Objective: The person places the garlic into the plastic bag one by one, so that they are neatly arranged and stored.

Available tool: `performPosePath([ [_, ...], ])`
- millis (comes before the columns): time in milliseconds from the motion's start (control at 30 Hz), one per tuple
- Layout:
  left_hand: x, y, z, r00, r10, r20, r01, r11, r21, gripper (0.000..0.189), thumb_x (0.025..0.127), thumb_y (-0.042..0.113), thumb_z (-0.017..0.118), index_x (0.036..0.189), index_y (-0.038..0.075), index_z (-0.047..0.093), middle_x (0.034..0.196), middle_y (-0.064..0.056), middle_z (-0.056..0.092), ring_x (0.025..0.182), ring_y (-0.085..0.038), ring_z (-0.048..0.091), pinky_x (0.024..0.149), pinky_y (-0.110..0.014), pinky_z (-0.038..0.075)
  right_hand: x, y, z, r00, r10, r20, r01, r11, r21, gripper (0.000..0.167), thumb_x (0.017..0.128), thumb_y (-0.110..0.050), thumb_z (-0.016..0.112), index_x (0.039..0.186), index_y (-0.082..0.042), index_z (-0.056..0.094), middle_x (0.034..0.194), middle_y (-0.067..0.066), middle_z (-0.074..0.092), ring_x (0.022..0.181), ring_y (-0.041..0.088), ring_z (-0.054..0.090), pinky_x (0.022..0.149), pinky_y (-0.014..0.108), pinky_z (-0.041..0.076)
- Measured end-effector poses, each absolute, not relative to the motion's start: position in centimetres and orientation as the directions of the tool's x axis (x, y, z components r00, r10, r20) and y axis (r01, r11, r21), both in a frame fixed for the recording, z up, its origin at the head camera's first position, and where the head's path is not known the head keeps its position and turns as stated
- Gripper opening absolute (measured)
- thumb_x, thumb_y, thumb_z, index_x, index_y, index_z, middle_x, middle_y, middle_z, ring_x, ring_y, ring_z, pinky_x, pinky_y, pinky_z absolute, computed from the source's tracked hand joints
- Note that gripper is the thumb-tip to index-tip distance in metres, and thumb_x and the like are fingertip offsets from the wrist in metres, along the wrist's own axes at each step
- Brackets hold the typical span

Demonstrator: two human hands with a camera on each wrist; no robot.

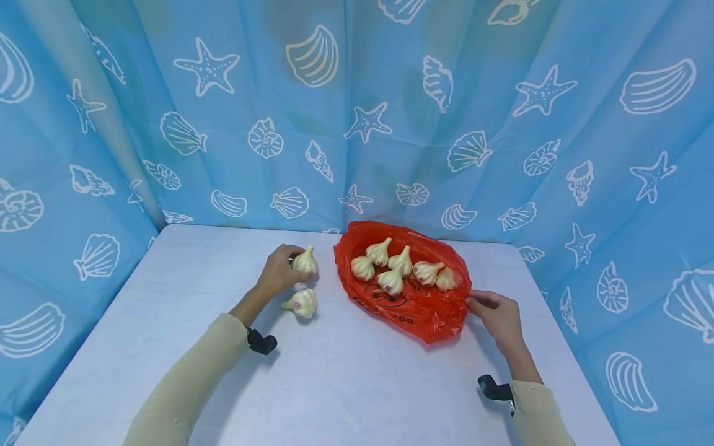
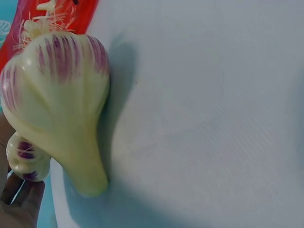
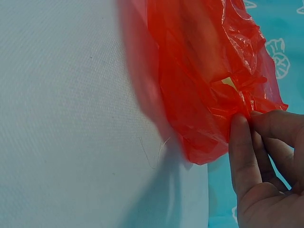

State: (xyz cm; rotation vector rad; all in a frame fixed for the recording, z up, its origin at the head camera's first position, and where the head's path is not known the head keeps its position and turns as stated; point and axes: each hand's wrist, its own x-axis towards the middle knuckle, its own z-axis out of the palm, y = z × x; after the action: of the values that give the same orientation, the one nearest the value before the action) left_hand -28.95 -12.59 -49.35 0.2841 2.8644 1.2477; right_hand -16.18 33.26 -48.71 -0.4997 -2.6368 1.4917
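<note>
Several pale garlic bulbs point(image 1: 390, 282) lie in a red plastic bag point(image 1: 401, 316) that is spread wide at the back of the table. My left hand point(image 1: 281, 271) grips another garlic bulb point(image 1: 305, 262) to the left of the bag. Just in front of it a purple-striped garlic bulb point(image 1: 304, 303) rests on the table; it looms large in the left wrist view, its stem toward the camera. My right hand point(image 1: 498, 314) pinches the right edge of the bag between thumb and fingers, as the right wrist view shows plainly.
The white table point(image 1: 357, 384) ends at a blue curtain point(image 1: 346, 124) printed with shells and starfish, which hangs behind and on both sides. A black wrist camera point(image 1: 262, 342) sits on the left forearm and another wrist camera point(image 1: 493, 388) on the right.
</note>
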Motion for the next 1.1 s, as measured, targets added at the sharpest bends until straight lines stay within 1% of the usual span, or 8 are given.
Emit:
performPosePath([
  [300,-28.9,-11.9,-48.4,-0.975,0.187,0.118,0.212,0.634,0.744,0.061,0.076,0.028,0.084,0.125,0.003,0.058,0.121,-0.013,0.055,0.108,-0.027,0.057,0.093,-0.039,0.051,-16.1,33.2,-48.4,-0.944,0.316,-0.097,0.244,0.471,-0.848,0.043,0.093,-0.033,0.067,0.128,-0.008,0.063,0.127,0.014,0.061,0.111,0.03,0.061,0.091,0.038,0.051],
  [533,-28.6,-11.4,-47.5,-0.972,0.204,0.119,0.223,0.629,0.745,0.065,0.076,0.033,0.083,0.129,0.005,0.056,0.121,-0.011,0.053,0.107,-0.026,0.056,0.09,-0.039,0.053,-15.9,33.2,-48.4,-0.945,0.314,-0.09,0.238,0.475,-0.847,0.044,0.092,-0.034,0.067,0.128,-0.008,0.063,0.126,0.014,0.062,0.11,0.03,0.061,0.091,0.039,0.051],
  [667,-28.4,-10.9,-46.8,-0.967,0.217,0.132,0.241,0.617,0.749,0.066,0.076,0.033,0.083,0.129,0.004,0.057,0.12,-0.011,0.054,0.107,-0.027,0.056,0.088,-0.039,0.054,-15.9,33.3,-48.5,-0.943,0.318,-0.094,0.244,0.473,-0.847,0.044,0.092,-0.035,0.067,0.128,-0.008,0.063,0.126,0.014,0.062,0.11,0.03,0.061,0.092,0.039,0.051],
  [833,-28.3,-10.3,-46.3,-0.955,0.237,0.178,0.288,0.595,0.75,0.064,0.075,0.033,0.083,0.126,0.004,0.059,0.118,-0.01,0.056,0.105,-0.027,0.057,0.086,-0.038,0.055,-15.9,33.4,-48.5,-0.94,0.324,-0.103,0.253,0.466,-0.848,0.044,0.092,-0.034,0.067,0.128,-0.008,0.063,0.127,0.014,0.061,0.111,0.03,0.061,0.092,0.04,0.05],
  [1000,-28.3,-9.6,-45.9,-0.944,0.242,0.225,0.327,0.584,0.743,0.064,0.074,0.034,0.084,0.126,0.005,0.06,0.119,-0.009,0.057,0.103,-0.024,0.058,0.084,-0.036,0.055,-15.8,33.4,-48.4,-0.941,0.323,-0.101,0.25,0.46,-0.852,0.044,0.093,-0.033,0.067,0.128,-0.008,0.063,0.127,0.015,0.061,0.112,0.03,0.06,0.092,0.04,0.05],
  [1100,-28.3,-9.2,-45.6,-0.935,0.253,0.249,0.352,0.568,0.744,0.065,0.074,0.033,0.084,0.126,0.004,0.059,0.121,-0.01,0.057,0.103,-0.025,0.059,0.084,-0.037,0.055,-15.8,33.4,-48.4,-0.942,0.32,-0.099,0.245,0.457,-0.855,0.044,0.092,-0.034,0.067,0.128,-0.008,0.063,0.127,0.014,0.061,0.111,0.03,0.06,0.092,0.039,0.05],
])
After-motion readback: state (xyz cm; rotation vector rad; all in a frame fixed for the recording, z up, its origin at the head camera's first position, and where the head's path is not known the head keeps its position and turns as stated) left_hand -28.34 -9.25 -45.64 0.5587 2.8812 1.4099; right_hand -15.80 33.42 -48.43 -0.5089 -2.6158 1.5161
